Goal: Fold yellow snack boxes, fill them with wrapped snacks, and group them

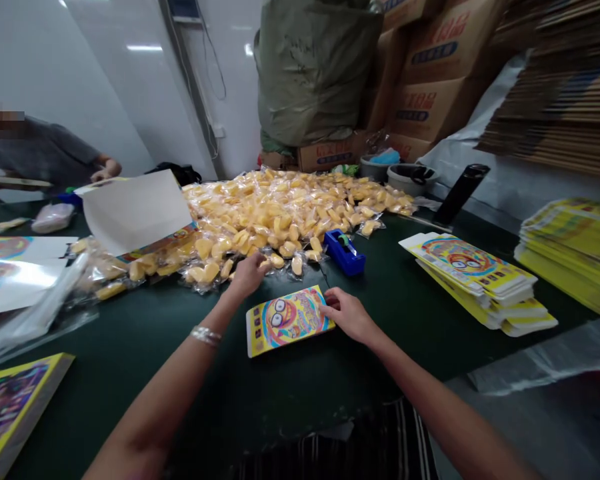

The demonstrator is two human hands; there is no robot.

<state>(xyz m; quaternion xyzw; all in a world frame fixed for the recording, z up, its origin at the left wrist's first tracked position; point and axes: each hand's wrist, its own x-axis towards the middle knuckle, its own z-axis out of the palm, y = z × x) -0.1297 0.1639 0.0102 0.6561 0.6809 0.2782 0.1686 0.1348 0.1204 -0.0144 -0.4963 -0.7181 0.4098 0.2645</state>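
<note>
My left hand (249,275) is at the near edge of a heap of clear-wrapped yellow pieces (280,223). Its fingers point down among the packets, and their tips are partly hidden, so I cannot tell whether they grip one. My right hand (351,315) grips the right end of a flat yellow cardboard box (290,320) printed with a cartoon face in glasses. The box lies at a slant on the dark green table (220,400). A blue tape dispenser (345,252) stands just beyond my right hand.
Stacked flat cartons (480,273) lie at right, with another yellow stack (575,253) farther out. A black cylinder (463,193) stands behind them. An open box (137,210) and plastic sleeves (35,310) are at left. Across the table sits another person (55,153).
</note>
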